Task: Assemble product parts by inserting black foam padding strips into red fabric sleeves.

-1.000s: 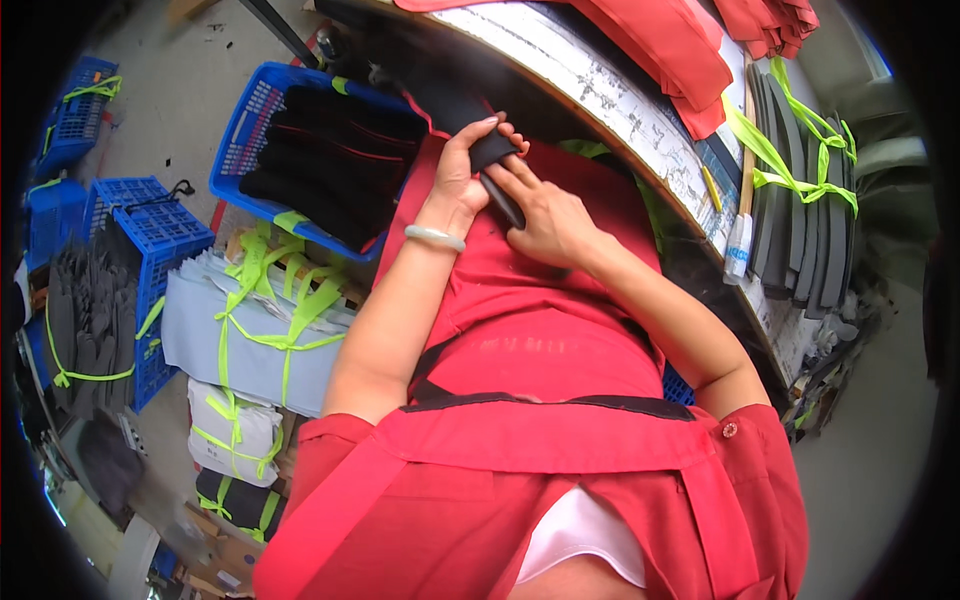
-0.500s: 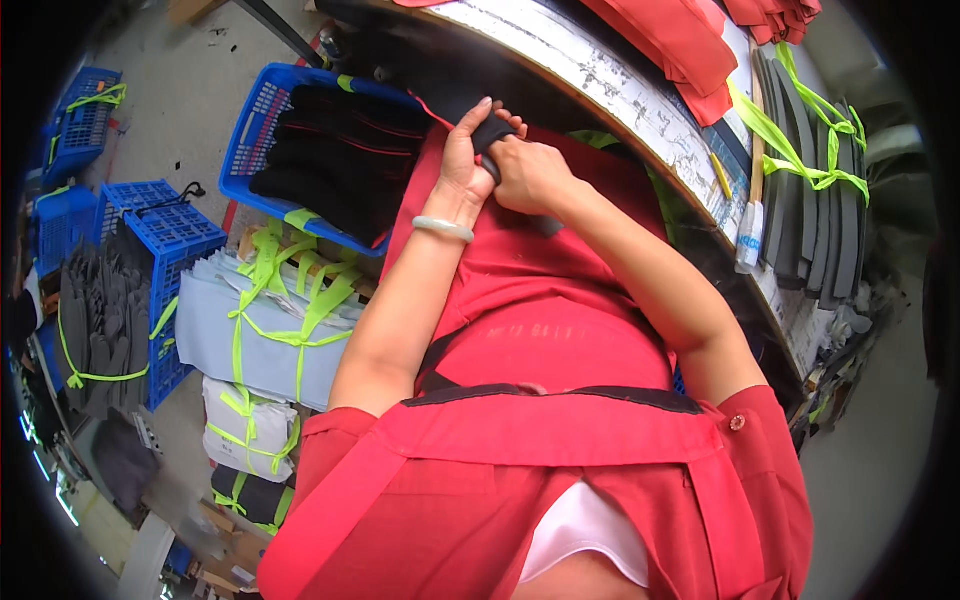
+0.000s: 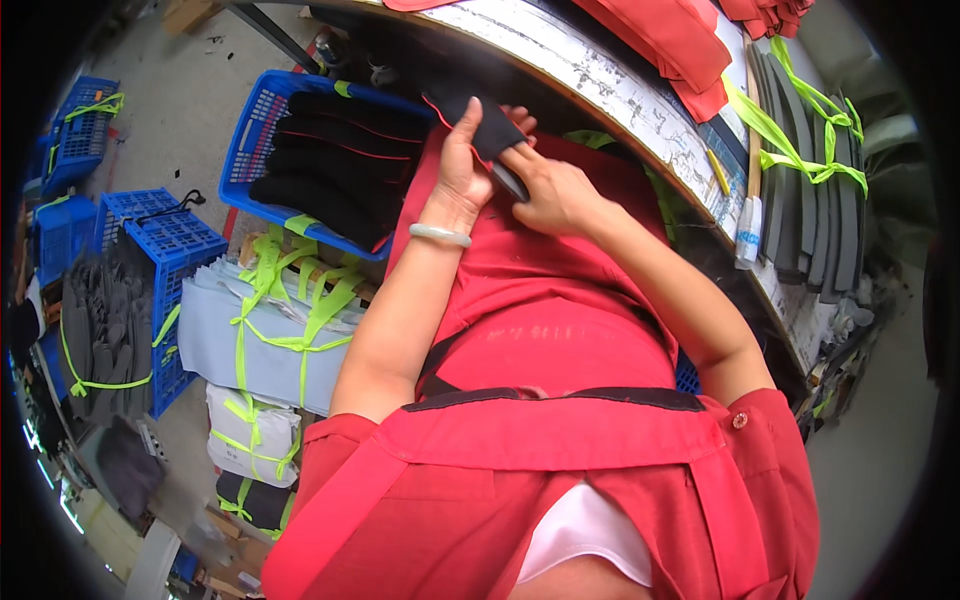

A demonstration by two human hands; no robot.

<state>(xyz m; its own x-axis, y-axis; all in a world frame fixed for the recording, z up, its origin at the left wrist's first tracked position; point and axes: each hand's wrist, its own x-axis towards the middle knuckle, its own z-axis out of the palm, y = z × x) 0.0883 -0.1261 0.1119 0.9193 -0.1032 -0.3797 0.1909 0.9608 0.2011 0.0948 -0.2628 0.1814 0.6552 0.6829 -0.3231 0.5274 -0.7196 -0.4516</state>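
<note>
A black cloth piece (image 3: 497, 130) with thin red edging lies across my two hands above my lap. My left hand (image 3: 462, 170) supports it from beneath, thumb up along its left side and fingertips showing past its far right side. At the near end, my right hand (image 3: 562, 195) has its fingers at the cloth's edge, the fingertips partly covered by it. A narrow dark grey strip (image 3: 510, 182) sticks out between the hands below the cloth; whether it belongs to the same piece I cannot tell. The red apron (image 3: 570, 285) spreads over my lap.
On the left stands a blue basket (image 3: 236, 172) of black, red-edged cloth pieces. Below it is a pale blue bundle (image 3: 225, 325) tied with lime strips. The worn white table (image 3: 600, 85) at upper right bears red cloth (image 3: 655, 45) and a tied grey stack (image 3: 815, 190).
My right hand has shifted slightly right and down from the left, and the left fingers have spread. The cloth, bunched and mostly covered before, now lies flatter and shows more.
</note>
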